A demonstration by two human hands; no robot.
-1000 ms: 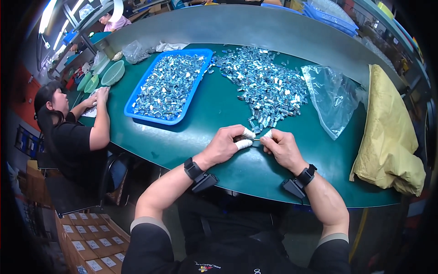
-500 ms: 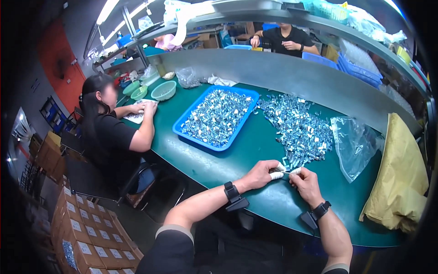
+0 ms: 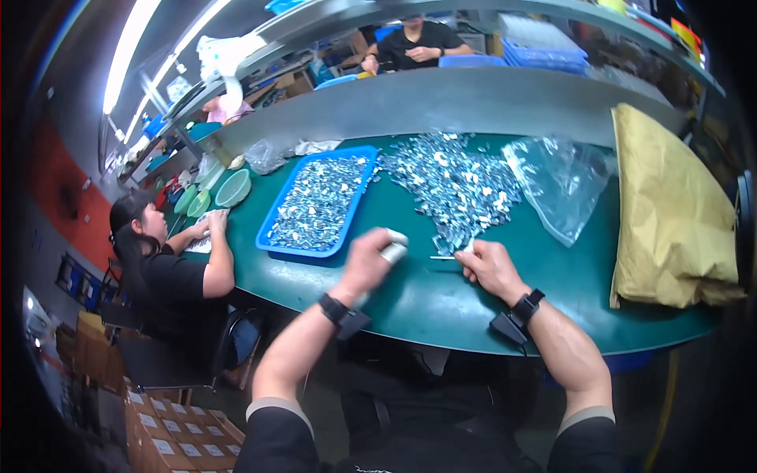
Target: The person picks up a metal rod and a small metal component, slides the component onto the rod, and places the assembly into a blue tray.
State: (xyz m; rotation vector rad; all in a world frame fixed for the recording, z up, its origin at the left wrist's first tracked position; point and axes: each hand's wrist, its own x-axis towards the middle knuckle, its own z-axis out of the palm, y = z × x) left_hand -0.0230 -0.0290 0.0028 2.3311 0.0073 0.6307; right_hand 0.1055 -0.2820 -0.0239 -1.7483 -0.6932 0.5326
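Observation:
A thin, pale stick (image 3: 443, 257) juts leftward from my right hand (image 3: 490, 266), whose fingers are pinched round it just in front of the loose heap. My left hand (image 3: 369, 264) is off to the left, over the table near the tray's front right corner. Motion smears its curled fingers, so whatever they may hold does not show. White coverings wrap some fingertips of both hands. Small shiny silver-blue pieces lie in a heap (image 3: 461, 181) on the green table. Many more of the same kind fill a blue tray (image 3: 342, 236) to the left.
Right of the heap lies a clear plastic bag (image 3: 561, 189), then a large yellow sack (image 3: 670, 221). A co-worker (image 3: 169, 260) sits at the left beside green bowls (image 3: 233, 189). A grey metal partition (image 3: 441, 98) runs along the back; another person (image 3: 418, 43) is behind it.
My hands, close together before, are now apart. The left has swung left toward the tray, while the right keeps the stick. The whole view has shifted.

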